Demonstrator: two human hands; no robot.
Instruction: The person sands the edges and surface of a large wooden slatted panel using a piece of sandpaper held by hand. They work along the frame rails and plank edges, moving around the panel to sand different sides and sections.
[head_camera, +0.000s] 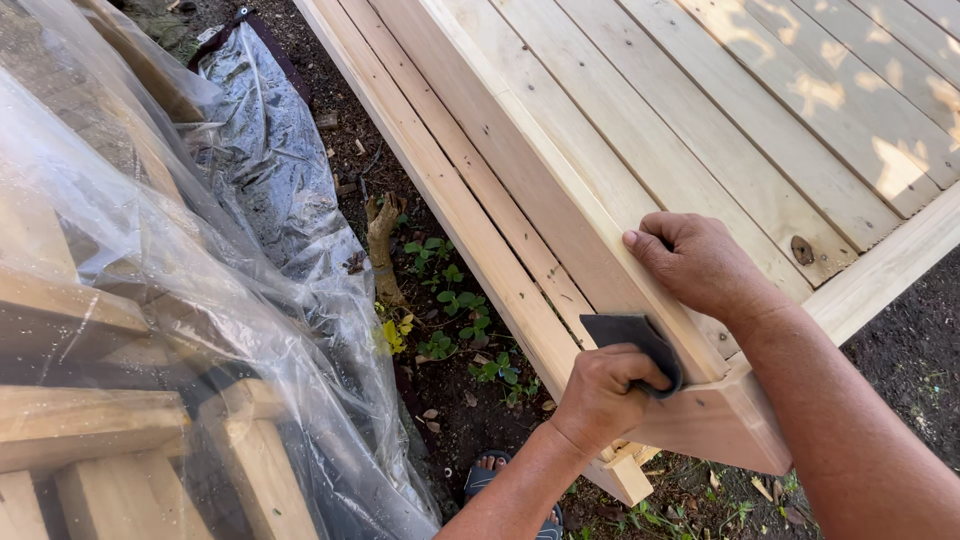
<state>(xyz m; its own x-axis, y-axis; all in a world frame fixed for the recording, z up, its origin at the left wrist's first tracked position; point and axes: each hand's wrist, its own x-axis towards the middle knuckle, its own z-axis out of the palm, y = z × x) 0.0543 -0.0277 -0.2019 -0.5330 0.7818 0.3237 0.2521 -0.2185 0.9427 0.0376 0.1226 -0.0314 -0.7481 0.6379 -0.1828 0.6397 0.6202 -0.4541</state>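
Two hands on the pale wooden frame (640, 150): left hand (600, 395) fingers clamped on dark sanding pad (625, 335) at its corner; right hand (695, 262) fingers together, flat on rail; sanding looks unfinished.

Left hand (600, 390) fisted in a grip; right hand (695, 262) pressed flat.

Both forearms bare, no sleeves; blue sandal (487, 474) on foot.

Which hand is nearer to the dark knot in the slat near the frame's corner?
Right. The right hand rests on the frame edge beside the knot; the left hand presses dark sandpaper lower down.
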